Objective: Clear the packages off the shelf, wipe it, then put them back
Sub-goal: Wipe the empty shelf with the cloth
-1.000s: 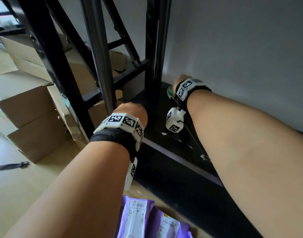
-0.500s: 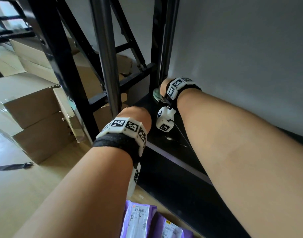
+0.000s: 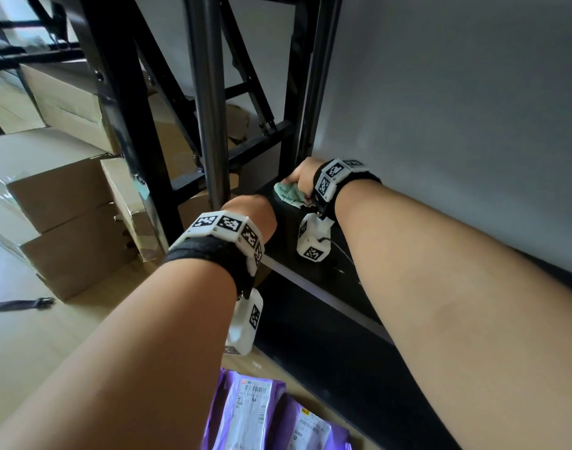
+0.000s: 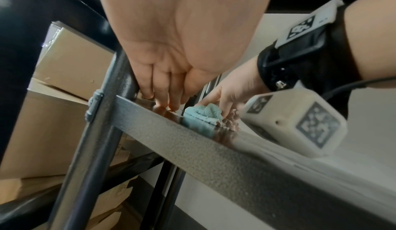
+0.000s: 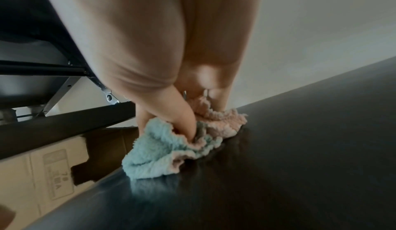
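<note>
My right hand point(image 3: 302, 177) grips a crumpled teal and pink cloth point(image 3: 289, 193) and presses it on the black shelf point(image 3: 339, 287) at its far left corner, by the rear post. In the right wrist view, the thumb of my right hand point(image 5: 182, 128) digs into the cloth point(image 5: 163, 147) on the glossy shelf point(image 5: 278, 165). My left hand point(image 3: 249, 212) rests at the shelf's front left corner. My left hand point(image 4: 167, 98) touches the top with straight fingers, beside the cloth point(image 4: 202, 113). Two purple packages point(image 3: 249, 414) lie on the floor below.
A grey upright post point(image 3: 210, 125) rises just left of my left hand. Black cross braces run behind it. Cardboard boxes point(image 3: 60, 196) are stacked on the floor to the left. A pale wall point(image 3: 440, 125) closes the back of the shelf.
My right hand has slid the cloth leftward along the back of the shelf into the far left corner. My left hand has stayed at the front corner.
</note>
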